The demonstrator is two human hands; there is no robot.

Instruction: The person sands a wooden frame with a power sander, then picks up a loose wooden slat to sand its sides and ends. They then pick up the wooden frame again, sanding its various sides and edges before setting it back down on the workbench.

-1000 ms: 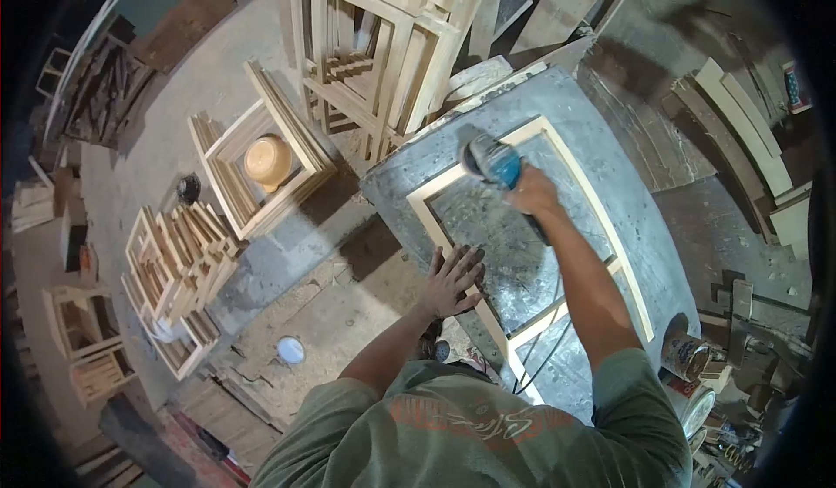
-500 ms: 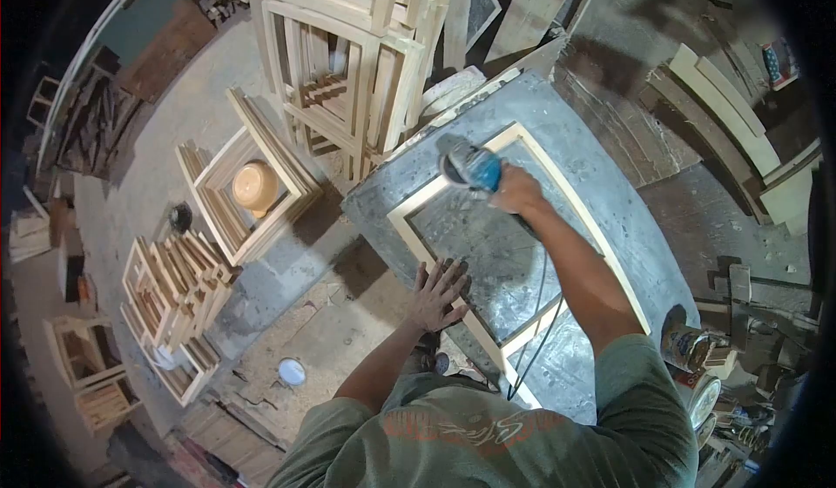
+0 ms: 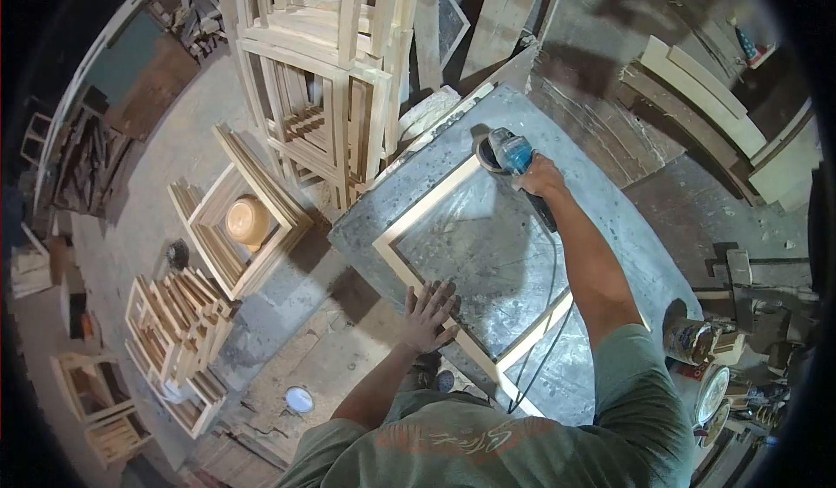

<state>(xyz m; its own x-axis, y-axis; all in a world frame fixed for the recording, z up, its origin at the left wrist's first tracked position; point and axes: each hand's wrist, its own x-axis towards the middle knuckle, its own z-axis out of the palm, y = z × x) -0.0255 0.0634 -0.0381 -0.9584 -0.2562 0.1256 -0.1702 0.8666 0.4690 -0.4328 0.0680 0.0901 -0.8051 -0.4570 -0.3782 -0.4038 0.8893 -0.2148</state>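
A pale wooden frame (image 3: 433,202) with a crossbar lies flat on the grey metal-topped table (image 3: 623,218). My right hand (image 3: 542,175) is wrapped round a blue power tool (image 3: 510,150) with a round head, which rests at the frame's far corner. From the tool a dark cord runs down across the frame towards my body. My left hand (image 3: 430,316) lies on the frame's left side bar, fingers spread, palm down. My right forearm covers much of the frame's right side.
Tall stacked wooden frames (image 3: 335,70) stand beyond the table's left edge. More frames (image 3: 178,327) and an orange bowl (image 3: 248,220) are at the left. Cans (image 3: 688,340) stand by the right edge. Curved boards (image 3: 697,96) lie at the upper right.
The power tool in my right hand has moved along the frame's far bar to the right, up to the corner. My left hand stays on the side bar. The camera view has shifted slightly.
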